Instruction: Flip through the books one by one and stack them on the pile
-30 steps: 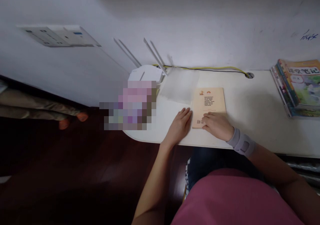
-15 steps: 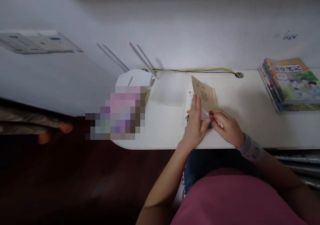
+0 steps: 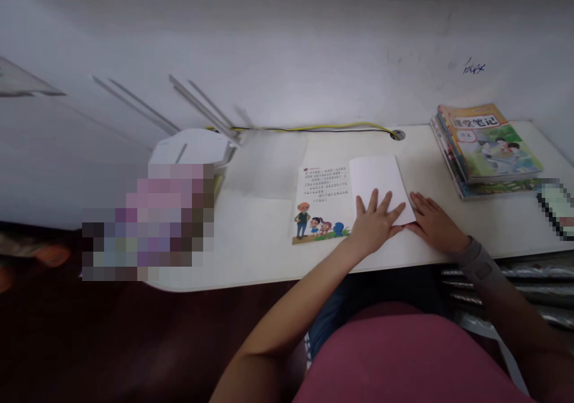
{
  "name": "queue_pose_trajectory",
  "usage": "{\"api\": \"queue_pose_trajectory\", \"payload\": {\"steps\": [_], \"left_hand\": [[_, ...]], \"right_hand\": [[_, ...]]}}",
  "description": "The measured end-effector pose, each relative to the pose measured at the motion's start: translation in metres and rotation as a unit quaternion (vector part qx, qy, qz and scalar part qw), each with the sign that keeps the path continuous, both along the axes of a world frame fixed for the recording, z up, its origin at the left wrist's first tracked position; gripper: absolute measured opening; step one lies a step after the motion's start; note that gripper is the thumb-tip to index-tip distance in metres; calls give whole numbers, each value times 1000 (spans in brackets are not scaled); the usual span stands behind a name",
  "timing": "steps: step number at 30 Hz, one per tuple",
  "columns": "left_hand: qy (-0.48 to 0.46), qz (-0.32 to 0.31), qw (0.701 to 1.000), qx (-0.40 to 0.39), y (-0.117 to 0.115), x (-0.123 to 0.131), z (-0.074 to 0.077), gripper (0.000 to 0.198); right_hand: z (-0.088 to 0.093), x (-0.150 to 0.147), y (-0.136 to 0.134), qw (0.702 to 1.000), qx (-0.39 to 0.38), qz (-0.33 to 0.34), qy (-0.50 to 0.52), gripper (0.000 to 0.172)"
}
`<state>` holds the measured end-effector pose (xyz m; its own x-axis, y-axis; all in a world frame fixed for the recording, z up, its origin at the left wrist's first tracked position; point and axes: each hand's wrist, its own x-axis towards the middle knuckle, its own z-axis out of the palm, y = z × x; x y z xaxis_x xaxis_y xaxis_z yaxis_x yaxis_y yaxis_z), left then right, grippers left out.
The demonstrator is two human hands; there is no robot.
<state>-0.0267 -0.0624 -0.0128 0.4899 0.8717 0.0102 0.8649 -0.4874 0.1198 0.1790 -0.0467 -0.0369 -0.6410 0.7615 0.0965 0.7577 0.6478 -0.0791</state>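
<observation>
While my left hand (image 3: 375,220) lies on the right page (image 3: 375,174) of the book (image 3: 343,191), fingers fanned wide, my right hand (image 3: 434,222) rests at that page's lower outer corner, fingers close together; whether it pinches paper, I cannot tell. Book lies open on the desk (image 3: 251,235), between sheet (image 3: 264,164) and stack (image 3: 497,140). Step in hand, I judge: pressing it flat. Next move seems to call for lifting my left palm without dragging the page.

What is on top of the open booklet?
The left hand is spread on its white page; the right hand is at its edge. Whatever the left hand covers is hidden.
</observation>
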Motion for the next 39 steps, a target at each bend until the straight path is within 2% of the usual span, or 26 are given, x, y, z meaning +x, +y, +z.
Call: {"api": "queue_pose_trajectory", "payload": {"steps": [8,17,26,29,34,39], "left_hand": [[8,23,999,-25,-8,-16,-4,60],[0,31,999,-31,-9,-8,-3,65],[-5,34,999,-20,-11,2,-8,72],[2,34,999,-20,-11,6,-8,71],[3,34,999,-19,-11,6,-8,69],[6,34,999,-17,-15,6,-9,70]], "right_hand": [[3,3,0,1000,19,18,3,51],[-1,5,1,999,-11,8,35,59],[-3,6,0,999,-15,15,26,65],[-4,8,3,1000,-17,10,17,70],[-5,15,13,999,-24,-39,1,85],[-8,18,17,999,-20,-40,-2,90]]}}
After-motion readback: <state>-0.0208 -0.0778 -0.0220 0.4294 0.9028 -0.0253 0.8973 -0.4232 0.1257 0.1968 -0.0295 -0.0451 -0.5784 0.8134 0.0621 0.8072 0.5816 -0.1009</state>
